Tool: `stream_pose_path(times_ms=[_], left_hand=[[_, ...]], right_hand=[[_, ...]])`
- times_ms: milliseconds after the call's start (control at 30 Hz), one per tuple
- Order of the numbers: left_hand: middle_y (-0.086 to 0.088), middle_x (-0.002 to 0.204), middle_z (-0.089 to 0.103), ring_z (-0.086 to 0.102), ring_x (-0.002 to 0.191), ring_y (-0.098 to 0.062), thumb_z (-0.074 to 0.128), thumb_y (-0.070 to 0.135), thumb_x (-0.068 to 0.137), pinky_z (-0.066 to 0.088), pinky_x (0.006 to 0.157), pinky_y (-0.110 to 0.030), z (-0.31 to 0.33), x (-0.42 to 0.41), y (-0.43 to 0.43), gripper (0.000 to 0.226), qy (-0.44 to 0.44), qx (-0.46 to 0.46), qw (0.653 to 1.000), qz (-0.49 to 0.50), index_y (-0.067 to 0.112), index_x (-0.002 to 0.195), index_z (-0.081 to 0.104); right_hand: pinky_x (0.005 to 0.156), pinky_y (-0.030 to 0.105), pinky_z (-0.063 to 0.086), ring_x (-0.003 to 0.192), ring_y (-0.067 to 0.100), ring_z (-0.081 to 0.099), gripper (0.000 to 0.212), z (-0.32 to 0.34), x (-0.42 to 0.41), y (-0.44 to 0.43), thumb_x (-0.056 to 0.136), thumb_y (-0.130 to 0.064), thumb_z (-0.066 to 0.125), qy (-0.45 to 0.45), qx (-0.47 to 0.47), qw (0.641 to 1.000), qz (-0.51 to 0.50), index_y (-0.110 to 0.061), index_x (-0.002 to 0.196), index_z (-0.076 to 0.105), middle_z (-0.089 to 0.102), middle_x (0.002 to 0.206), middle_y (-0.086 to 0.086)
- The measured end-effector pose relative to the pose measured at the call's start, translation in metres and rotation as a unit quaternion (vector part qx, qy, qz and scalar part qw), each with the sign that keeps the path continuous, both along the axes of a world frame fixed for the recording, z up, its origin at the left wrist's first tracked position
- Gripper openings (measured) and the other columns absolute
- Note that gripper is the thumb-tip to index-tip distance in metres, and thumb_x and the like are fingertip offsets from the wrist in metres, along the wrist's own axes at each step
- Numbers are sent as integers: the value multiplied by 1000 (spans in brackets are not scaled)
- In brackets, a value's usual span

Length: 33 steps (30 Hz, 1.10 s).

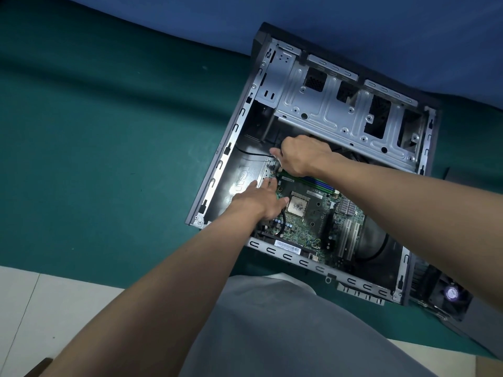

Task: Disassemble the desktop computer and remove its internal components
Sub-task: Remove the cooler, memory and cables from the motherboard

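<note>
Toward the green-clothed counter's right edge, below a blue drape, the opened computer case is laid flat. The left hand is spread on the motherboard; the right hand is curled at its far corner, grip hidden. Pale floor tiles are seen past the near edge.

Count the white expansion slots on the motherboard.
2. One white slot and a second beside it, at the motherboard's right edge. The left hand and right hand cover part of it, so more may be hidden.

Open grey computer case lies on its side, green motherboard with bare processor inside.
</note>
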<state>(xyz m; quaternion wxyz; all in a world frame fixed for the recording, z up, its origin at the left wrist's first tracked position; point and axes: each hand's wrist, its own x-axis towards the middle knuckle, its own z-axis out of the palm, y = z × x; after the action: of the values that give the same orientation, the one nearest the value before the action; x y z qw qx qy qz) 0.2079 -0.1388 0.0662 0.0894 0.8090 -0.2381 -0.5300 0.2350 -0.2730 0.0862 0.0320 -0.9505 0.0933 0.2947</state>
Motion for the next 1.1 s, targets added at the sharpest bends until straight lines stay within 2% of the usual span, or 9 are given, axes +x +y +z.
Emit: stream_pose_path(times_ms=[167, 233, 367, 533, 600, 733, 933, 1033, 1100], left_hand=[[5, 161, -13, -13, 148, -23, 23, 50, 103, 7, 118, -58, 0, 0, 0, 66, 0, -2, 1000, -3, 23, 154, -8], [6, 161, -13, -13, 148, -22, 22, 51, 103, 7, 118, -58, 0, 0, 0, 66, -1, -1, 1000, -3, 23, 154, -8], [6, 161, -14, -13, 148, -22, 22, 51, 103, 6, 118, -59, -1, 0, 0, 66, 0, 1, 1000, -6, 24, 154, -8], [6, 161, -14, -13, 148, -22, 22, 51, 103, 7, 118, -58, -1, 1, 0, 66, 0, 0, 1000, -7, 23, 154, -8], [6, 161, -14, -13, 148, -23, 22, 51, 103, 6, 118, -58, -2, 1, 0, 66, 2, 1, 1000, -6, 23, 154, -8], [5, 161, -13, -13, 148, -23, 22, 52, 103, 7, 118, -58, -3, 1, -1, 66, 1, 1, 1000, -9, 23, 154, -7], [5, 161, -11, -11, 148, -23, 23, 51, 103, 7, 118, -56, -6, 1, -1, 66, -3, -11, 1000, 0, 23, 155, -6], [-6, 160, 19, 17, 147, -28, 30, 51, 102, 22, 116, -54, -6, 2, -2, 63, -39, -27, 999, 22, 20, 154, 16], [-12, 126, 59, 55, 116, -30, 37, 49, 101, 45, 99, -46, -7, 6, -2, 49, -85, -56, 992, 73, 16, 135, 47]], right_hand=[[64, 36, 45, 81, 28, 54, 6, 5, 0, -3, 87, -11, 54, 12, 73, 997, 7, -16, 84, 52, 58, 92, 8], [67, 37, 47, 84, 25, 54, 5, 5, 0, -3, 89, -17, 56, 23, 79, 997, 1, -18, 91, 51, 58, 93, 5], [55, 30, 35, 61, 16, 46, 45, 2, -3, -3, 99, -49, 34, 13, 22, 1000, -18, -15, 70, 42, 48, 71, 0], [62, 34, 40, 79, 27, 51, 6, 7, -3, -1, 88, -13, 54, -6, 51, 999, 5, -15, 83, 54, 58, 91, 8], [65, 35, 42, 86, 27, 53, 7, 8, -1, 0, 86, -12, 56, 8, 75, 997, 4, -17, 91, 56, 59, 94, 6], [63, 35, 40, 67, 17, 49, 45, 6, 0, 2, 97, -52, 35, 19, 25, 999, -11, -14, 77, 46, 47, 74, -1], [65, 34, 41, 79, 26, 52, 13, 5, 1, -1, 91, -18, 55, -3, 63, 998, -15, -18, 80, 48, 53, 86, 5], [66, 34, 45, 82, 25, 56, 15, 5, 2, -1, 86, -10, 59, -2, 107, 993, -43, -22, 81, 52, 60, 88, 2], [69, 36, 48, 84, 26, 56, 12, 4, 2, -1, 85, -10, 57, 4, 105, 994, -43, -21, 84, 53, 60, 90, 3]])
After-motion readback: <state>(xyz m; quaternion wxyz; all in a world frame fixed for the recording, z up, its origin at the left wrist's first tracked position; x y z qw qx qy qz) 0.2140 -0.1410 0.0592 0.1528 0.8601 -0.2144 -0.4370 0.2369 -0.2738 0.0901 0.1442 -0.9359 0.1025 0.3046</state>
